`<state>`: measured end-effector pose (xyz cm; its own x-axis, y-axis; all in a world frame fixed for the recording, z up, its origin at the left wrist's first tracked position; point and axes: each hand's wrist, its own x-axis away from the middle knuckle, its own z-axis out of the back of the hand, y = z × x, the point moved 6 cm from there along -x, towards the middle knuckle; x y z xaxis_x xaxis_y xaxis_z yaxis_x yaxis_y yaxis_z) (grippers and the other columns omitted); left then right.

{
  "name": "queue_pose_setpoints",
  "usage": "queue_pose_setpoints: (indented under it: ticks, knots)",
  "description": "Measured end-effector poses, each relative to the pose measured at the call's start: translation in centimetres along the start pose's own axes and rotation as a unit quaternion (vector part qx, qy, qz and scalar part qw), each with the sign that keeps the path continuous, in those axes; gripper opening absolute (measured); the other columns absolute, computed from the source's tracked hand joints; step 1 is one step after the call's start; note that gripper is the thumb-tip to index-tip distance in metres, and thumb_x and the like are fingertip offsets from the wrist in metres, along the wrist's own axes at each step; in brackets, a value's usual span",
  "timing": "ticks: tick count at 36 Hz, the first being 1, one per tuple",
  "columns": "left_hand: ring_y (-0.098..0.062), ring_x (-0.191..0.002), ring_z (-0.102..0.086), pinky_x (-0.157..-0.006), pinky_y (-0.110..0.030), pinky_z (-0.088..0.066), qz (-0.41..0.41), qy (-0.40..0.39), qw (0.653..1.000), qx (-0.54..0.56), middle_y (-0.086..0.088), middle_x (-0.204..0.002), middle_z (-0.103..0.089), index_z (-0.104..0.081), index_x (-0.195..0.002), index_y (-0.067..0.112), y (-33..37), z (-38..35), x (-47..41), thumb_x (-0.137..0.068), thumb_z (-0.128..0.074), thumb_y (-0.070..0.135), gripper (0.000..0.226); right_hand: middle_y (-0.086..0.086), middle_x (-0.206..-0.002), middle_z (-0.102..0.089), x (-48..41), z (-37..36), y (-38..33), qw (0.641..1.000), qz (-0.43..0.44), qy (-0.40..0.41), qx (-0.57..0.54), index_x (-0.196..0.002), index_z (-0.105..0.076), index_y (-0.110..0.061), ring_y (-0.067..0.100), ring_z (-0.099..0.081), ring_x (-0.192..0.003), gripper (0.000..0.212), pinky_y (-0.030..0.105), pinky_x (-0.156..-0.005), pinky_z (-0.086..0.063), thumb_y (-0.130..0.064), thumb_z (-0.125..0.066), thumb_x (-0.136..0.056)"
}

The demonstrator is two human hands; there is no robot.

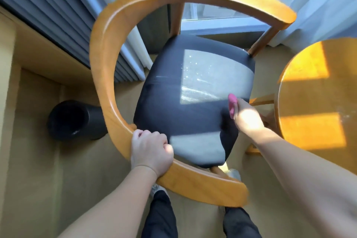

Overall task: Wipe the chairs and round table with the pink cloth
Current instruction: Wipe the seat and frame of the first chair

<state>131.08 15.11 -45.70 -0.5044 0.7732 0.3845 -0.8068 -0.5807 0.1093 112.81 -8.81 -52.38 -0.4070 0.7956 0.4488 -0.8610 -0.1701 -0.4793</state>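
Right hand [246, 120] round pink cloth [231, 104]

1. It was a lived-in sitting corner, perhaps of a home or a hotel room.
2. A wooden armchair [104, 54] with a padded seat stood beside a round table [309, 102].
3. Pleated grey drapes [58, 6] and sheer curtains [328, 6] framed a window [212, 13].
4. A black bin [75, 120] stood on beige carpet [48, 179].

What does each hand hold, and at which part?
The left hand grips the wooden chair's curved orange rail, near side. The right hand holds the bunched pink cloth; one end shows.
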Motion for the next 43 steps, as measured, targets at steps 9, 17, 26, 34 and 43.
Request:
queue_pose_setpoints:
  ticks: [9,17,26,34,43]
  knots:
    - [-0.018,-0.078,-0.053,-0.088,-0.031,-0.038,-0.148,-0.013,0.987,-0.054,0.006,-0.078,-0.059,-0.064,-0.078,0.021,-4.4,6.0,-4.1,-0.084,-0.041,0.025,0.024,-0.002,-0.066,-0.056,3.9,2.4,-8.2,0.995,0.049,0.069,-0.057,-0.079,-0.053,-0.016,0.005,-0.054,-0.062,0.044,0.027,-0.067,-0.034,-0.042,-0.028,-0.104]
    - [-0.017,-0.082,-0.056,-0.081,-0.032,-0.046,-0.181,0.079,0.978,-0.066,0.004,-0.085,-0.063,-0.067,-0.086,0.020,-7.8,15.1,-11.2,-0.086,-0.050,0.024,0.018,0.001,-0.066,-0.054,2.5,2.5,-13.2,0.993,0.064,0.068,-0.079,-0.078,-0.050,-0.017,0.009,-0.051,-0.062,0.041,0.021,-0.058,-0.032,-0.037,-0.027,-0.105]
    - [-0.030,-0.130,-0.035,-0.110,-0.043,-0.030,-0.145,0.094,0.980,-0.093,-0.011,-0.139,-0.041,-0.048,-0.133,0.009,-9.6,19.5,-22.3,-0.083,-0.053,0.022,0.051,0.003,-0.074,-0.059,-2.0,2.6,-16.0,0.988,0.074,0.059,-0.119,-0.078,-0.051,-0.017,0.011,-0.056,-0.069,0.045,0.028,-0.067,-0.039,-0.044,-0.026,-0.104]
    - [-0.035,-0.115,-0.049,-0.085,-0.046,-0.045,-0.089,-0.031,0.993,-0.077,-0.011,-0.142,-0.033,-0.009,-0.150,0.022,-8.6,19.9,-30.6,-0.088,-0.049,0.024,0.074,-0.005,-0.077,-0.055,-7.6,-0.3,-16.1,0.991,0.076,0.031,-0.101,-0.101,-0.055,-0.028,0.009,-0.053,-0.072,0.021,0.021,-0.072,-0.037,-0.028,-0.034,-0.105]
    - [-0.035,-0.094,-0.058,-0.072,-0.041,-0.046,-0.179,-0.030,0.978,-0.099,-0.011,-0.109,-0.053,-0.035,-0.119,0.012,-3.7,19.2,-38.0,-0.092,-0.049,0.022,0.032,0.006,-0.098,-0.055,-14.3,-8.1,-22.0,0.977,0.208,0.028,0.046,-0.096,-0.054,-0.009,0.027,-0.053,-0.082,0.009,0.044,-0.073,-0.049,-0.014,-0.046,-0.097]
